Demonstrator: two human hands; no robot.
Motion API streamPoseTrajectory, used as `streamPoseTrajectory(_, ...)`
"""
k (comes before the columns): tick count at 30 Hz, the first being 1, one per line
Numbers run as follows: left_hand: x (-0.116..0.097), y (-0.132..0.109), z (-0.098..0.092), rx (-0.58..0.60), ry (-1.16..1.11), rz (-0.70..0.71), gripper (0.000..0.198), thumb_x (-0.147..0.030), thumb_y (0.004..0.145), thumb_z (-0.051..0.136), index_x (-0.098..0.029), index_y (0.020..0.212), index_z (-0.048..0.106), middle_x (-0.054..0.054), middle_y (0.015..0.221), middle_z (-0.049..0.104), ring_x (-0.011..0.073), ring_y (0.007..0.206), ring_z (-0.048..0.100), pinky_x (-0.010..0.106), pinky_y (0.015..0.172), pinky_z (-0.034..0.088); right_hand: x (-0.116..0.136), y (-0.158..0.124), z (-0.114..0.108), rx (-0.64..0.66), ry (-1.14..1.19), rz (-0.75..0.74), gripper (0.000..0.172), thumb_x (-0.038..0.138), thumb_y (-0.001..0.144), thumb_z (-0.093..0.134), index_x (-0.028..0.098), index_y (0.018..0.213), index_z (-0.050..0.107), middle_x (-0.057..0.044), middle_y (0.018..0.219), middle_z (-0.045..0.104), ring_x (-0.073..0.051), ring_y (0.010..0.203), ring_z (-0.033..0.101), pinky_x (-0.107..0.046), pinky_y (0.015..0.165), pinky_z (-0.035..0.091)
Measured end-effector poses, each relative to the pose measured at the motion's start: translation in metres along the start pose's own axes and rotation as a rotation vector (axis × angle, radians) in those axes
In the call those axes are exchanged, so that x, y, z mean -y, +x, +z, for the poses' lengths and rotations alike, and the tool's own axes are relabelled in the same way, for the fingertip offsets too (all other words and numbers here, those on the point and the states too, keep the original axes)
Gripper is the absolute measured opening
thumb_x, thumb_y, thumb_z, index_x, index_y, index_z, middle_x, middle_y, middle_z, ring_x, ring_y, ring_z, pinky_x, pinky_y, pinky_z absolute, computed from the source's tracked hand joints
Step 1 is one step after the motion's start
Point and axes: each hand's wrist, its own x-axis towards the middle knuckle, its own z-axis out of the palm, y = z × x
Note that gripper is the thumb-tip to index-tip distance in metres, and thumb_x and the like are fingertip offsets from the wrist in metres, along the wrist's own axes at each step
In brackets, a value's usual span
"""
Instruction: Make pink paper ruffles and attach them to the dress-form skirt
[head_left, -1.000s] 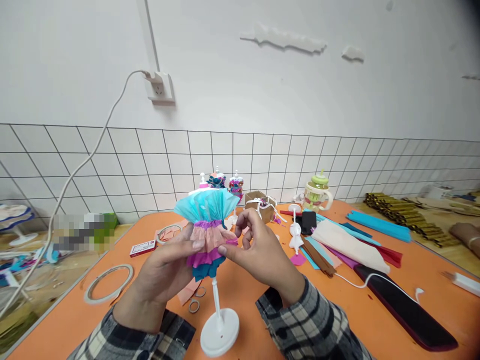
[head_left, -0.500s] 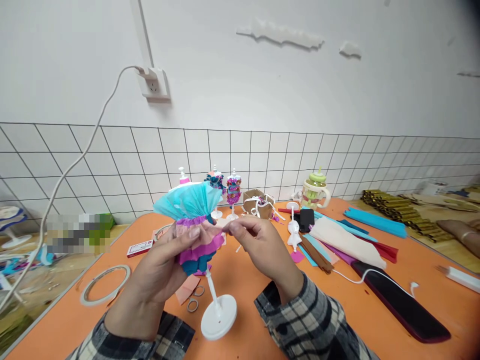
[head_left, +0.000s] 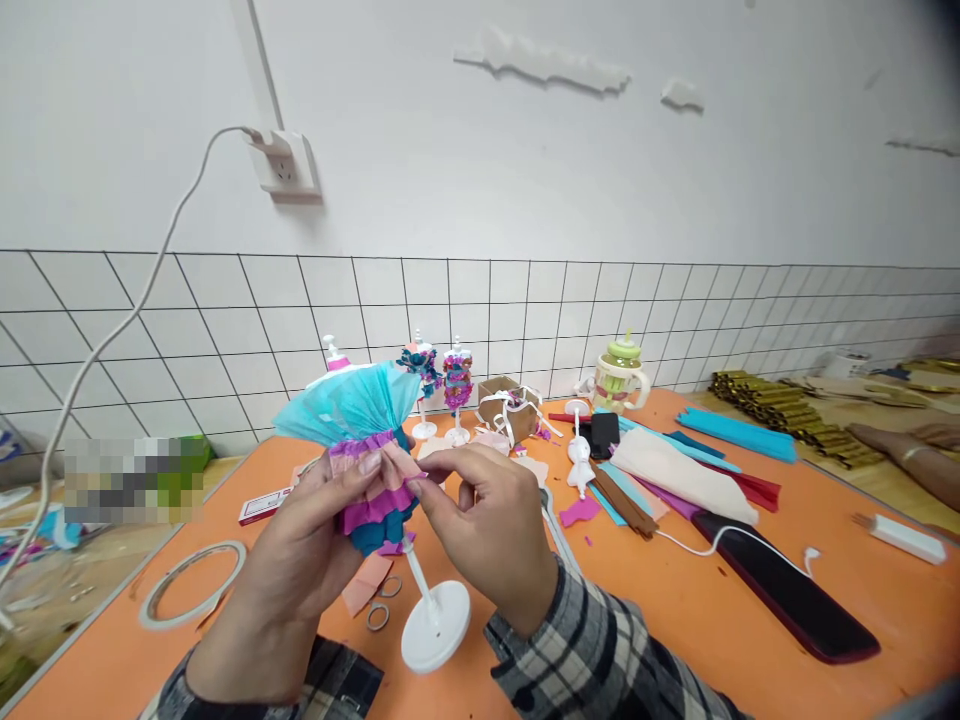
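Observation:
A small white dress form on a round-based stand (head_left: 435, 628) is tilted in front of me, dressed in ruffled crepe paper. Light blue paper (head_left: 349, 400) fans out at its top left, with pink, magenta and dark blue ruffles (head_left: 371, 525) below. My left hand (head_left: 300, 545) is closed around the dressed form, its thumb pressing on the pink ruffle. My right hand (head_left: 487, 525) pinches the right end of a pink crepe paper strip (head_left: 401, 462) between thumb and fingers. Scissors (head_left: 384, 600) lie behind the stand, beside pink paper (head_left: 367, 585).
Decorated dress forms (head_left: 457, 380) stand at the back near a cardboard box (head_left: 504, 408). A green-lidded cup (head_left: 622, 372) is right of them. Crepe paper rolls (head_left: 682, 470) and a dark elongated object (head_left: 787, 590) lie right. A tape roll (head_left: 193, 585) lies left. Another person's hand (head_left: 892, 450) is far right.
My right hand has moved the pink strip's end down and closer against the ruffles. My left hand still holds the form. The whole view has shifted slightly.

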Motion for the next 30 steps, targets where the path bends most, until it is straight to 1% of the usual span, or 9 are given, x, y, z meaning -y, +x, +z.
streamPoseTrajectory(4, 0.0, 0.0, -0.001, -0.032, 0.009, 0.011, 0.025, -0.037, 0.067, 0.093, -0.018, 0.075, 0.078, 0.002, 0.073, 0.071, 0.0158, 0.071, 0.066, 0.021, 0.062, 0.063, -0.001, 0.002, -0.002, 0.049, 0.027, 0.0, 0.013, 0.024, 0.091, 0.064, 0.023, 0.089, 0.077, -0.003, 0.083, 0.076, -0.017, 0.069, 0.064, -0.031, 0.068, 0.049)
streamPoseTrajectory(8, 0.001, 0.0, -0.003, -0.068, 0.025, -0.003, 0.028, -0.038, 0.065, 0.094, -0.018, 0.077, 0.078, 0.002, 0.076, 0.072, 0.016, 0.072, 0.066, 0.022, 0.065, 0.062, -0.003, 0.004, -0.005, 0.116, 0.032, -0.001, 0.019, 0.026, 0.096, 0.058, 0.021, 0.092, 0.076, -0.004, 0.084, 0.076, -0.017, 0.072, 0.063, -0.03, 0.067, 0.045)
streamPoseTrajectory(12, 0.002, 0.001, -0.003, -0.086, 0.006, 0.014, 0.024, -0.035, 0.069, 0.092, -0.02, 0.082, 0.078, 0.002, 0.077, 0.072, 0.016, 0.07, 0.065, 0.022, 0.06, 0.06, -0.002, 0.006, -0.008, 0.066, 0.041, 0.054, 0.021, 0.037, 0.094, 0.062, 0.021, 0.103, 0.074, -0.003, 0.088, 0.073, -0.015, 0.066, 0.059, -0.03, 0.064, 0.043)
streamPoseTrajectory(14, 0.001, 0.001, -0.002, -0.074, 0.004, 0.019, 0.023, -0.034, 0.071, 0.09, -0.021, 0.086, 0.078, 0.001, 0.077, 0.072, 0.0162, 0.067, 0.065, 0.023, 0.057, 0.06, 0.0, 0.006, -0.009, 0.022, 0.022, 0.049, 0.023, 0.039, 0.091, 0.066, 0.02, 0.103, 0.072, -0.003, 0.085, 0.07, -0.015, 0.066, 0.058, -0.029, 0.063, 0.043)
streamPoseTrajectory(18, -0.001, 0.001, 0.0, -0.041, -0.001, 0.043, 0.019, -0.034, 0.073, 0.088, -0.02, 0.083, 0.078, 0.002, 0.076, 0.072, 0.0164, 0.067, 0.066, 0.023, 0.058, 0.06, 0.003, 0.004, -0.006, -0.041, -0.003, -0.043, 0.013, 0.031, 0.084, 0.074, 0.019, 0.083, 0.071, -0.002, 0.075, 0.067, -0.017, 0.07, 0.061, -0.029, 0.064, 0.044)
streamPoseTrajectory(21, -0.002, 0.001, 0.001, -0.004, -0.005, 0.052, 0.019, -0.034, 0.074, 0.088, -0.019, 0.078, 0.078, 0.002, 0.073, 0.071, 0.0165, 0.064, 0.066, 0.025, 0.058, 0.061, 0.001, 0.003, -0.001, -0.057, -0.024, -0.065, 0.009, 0.027, 0.084, 0.074, 0.018, 0.085, 0.074, -0.003, 0.078, 0.071, -0.016, 0.07, 0.063, -0.028, 0.064, 0.044)
streamPoseTrajectory(24, -0.002, 0.001, 0.002, 0.018, -0.004, 0.058, 0.02, -0.034, 0.073, 0.087, -0.018, 0.081, 0.078, 0.003, 0.075, 0.071, 0.0177, 0.063, 0.065, 0.028, 0.056, 0.062, -0.002, 0.002, 0.002, -0.055, 0.0, -0.074, 0.006, 0.02, 0.086, 0.07, 0.018, 0.085, 0.075, -0.002, 0.078, 0.073, -0.013, 0.068, 0.063, -0.025, 0.064, 0.045)
streamPoseTrajectory(26, -0.002, 0.001, 0.002, 0.003, 0.001, 0.067, 0.022, -0.034, 0.071, 0.088, -0.017, 0.08, 0.078, 0.003, 0.075, 0.071, 0.0179, 0.064, 0.065, 0.028, 0.056, 0.062, -0.004, 0.002, 0.001, -0.039, 0.016, -0.087, 0.008, 0.016, 0.086, 0.066, 0.018, 0.083, 0.074, -0.001, 0.076, 0.071, -0.012, 0.067, 0.062, -0.024, 0.064, 0.045)
streamPoseTrajectory(30, -0.002, 0.002, 0.002, -0.046, -0.008, 0.061, 0.023, -0.03, 0.064, 0.092, -0.017, 0.072, 0.075, 0.002, 0.069, 0.069, 0.0169, 0.062, 0.063, 0.025, 0.053, 0.06, -0.004, 0.003, -0.003, 0.063, -0.011, -0.071, 0.011, 0.018, 0.087, 0.062, 0.017, 0.083, 0.072, 0.0, 0.074, 0.068, -0.013, 0.069, 0.062, -0.025, 0.065, 0.044)
